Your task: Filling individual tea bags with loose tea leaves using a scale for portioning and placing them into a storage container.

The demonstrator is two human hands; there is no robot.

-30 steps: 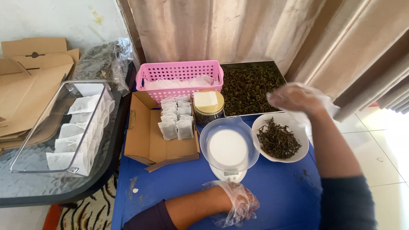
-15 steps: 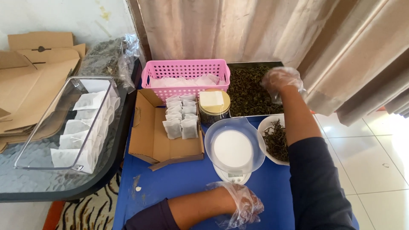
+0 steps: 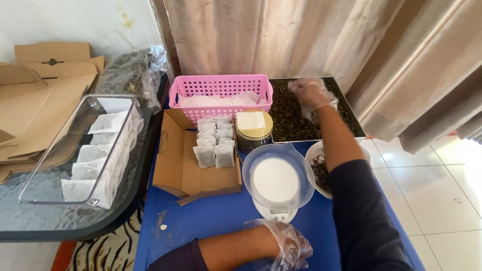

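My right hand (image 3: 310, 93), in a clear plastic glove, reaches into a dark metal tray of dried leaves (image 3: 291, 118) at the back; blur hides whether the fingers grip any leaves. My left hand (image 3: 288, 245), also gloved, rests curled on the blue table (image 3: 211, 226) just below a small white scale (image 3: 276, 183) that carries a clear bowl. A white bowl of dried leaves (image 3: 319, 168) sits to the right of the scale, partly hidden by my right forearm.
An open cardboard box (image 3: 193, 163) holds rows of filled white sachets. Behind it stand a pink basket (image 3: 221, 88) of empty sachets and a gold-lidded jar (image 3: 253, 128). A clear plastic bin (image 3: 85, 150) with sachets lies on the glass table at left, beside flat cardboard.
My right hand has moved from above the white bowl back and left into the metal tray of leaves. The left hand has stayed below the scale.
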